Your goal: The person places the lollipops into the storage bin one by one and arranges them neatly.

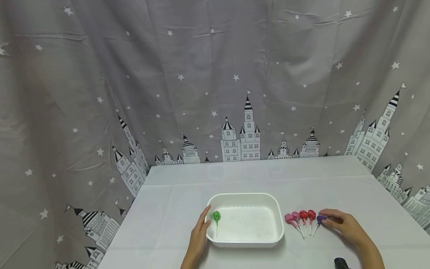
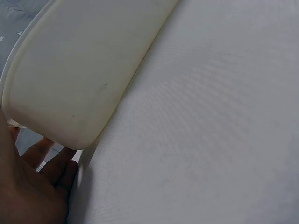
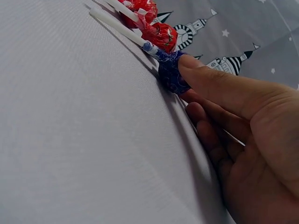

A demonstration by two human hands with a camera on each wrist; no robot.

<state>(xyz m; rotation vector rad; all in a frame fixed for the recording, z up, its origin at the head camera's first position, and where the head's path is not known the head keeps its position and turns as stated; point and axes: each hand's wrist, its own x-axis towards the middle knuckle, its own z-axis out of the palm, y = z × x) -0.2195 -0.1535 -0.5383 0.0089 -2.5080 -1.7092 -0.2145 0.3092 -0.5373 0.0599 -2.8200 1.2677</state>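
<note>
A white rectangular tray (image 1: 248,244) sits on the table, with a green lollipop (image 1: 216,215) lying inside near its left end. My left hand (image 1: 198,237) holds the tray's left side, the thumb at the rim. In the left wrist view, the fingers (image 2: 58,165) of that hand lie along the tray's end wall (image 2: 70,93). To the right of the tray, my right hand (image 1: 346,226) pinches the wrapped head of a purple lollipop (image 3: 173,74) between thumb and fingers. Its white stick points toward the table's near side.
Beside the purple one lie two red lollipops (image 1: 311,215) and two pink lollipops (image 1: 289,218), in a row with sticks toward me. A black object (image 1: 340,263) shows at the near right edge. Behind the white table (image 1: 188,179) hangs a grey curtain (image 1: 201,74) with castles and stars.
</note>
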